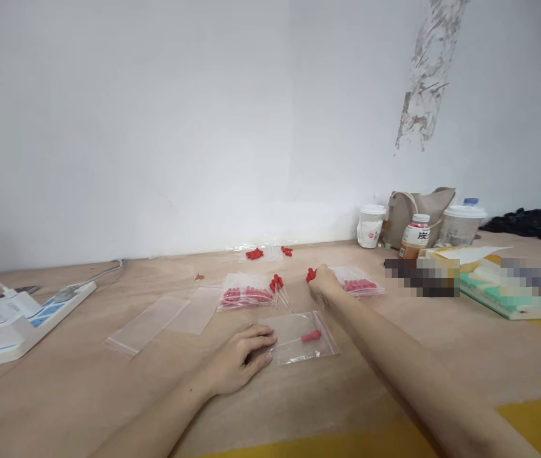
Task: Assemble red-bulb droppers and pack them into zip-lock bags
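My left hand (242, 357) lies low on the table, fingers apart. Its fingertips touch the left edge of a clear zip bag (289, 321), which holds one thin stick with a red head (311, 336). Farther forward, my right hand (325, 284) is closed around red-headed sticks (311, 275); the red heads poke out to the left and the fingers partly hide the rest. Between the hands, toward the wall, several loose red-headed sticks (276, 282) lie in a small bunch. Filled zip bags of red pieces (246, 295) (360, 285) flank that bunch.
Flat clear bags (151, 324) lie at left, near a white power strip (36, 327). More red pieces (254, 254) rest by the wall. At right stand a lidded cup (371, 227), a bottle (416, 235), a grey bag (397, 213) and a green-and-white box (509, 305).
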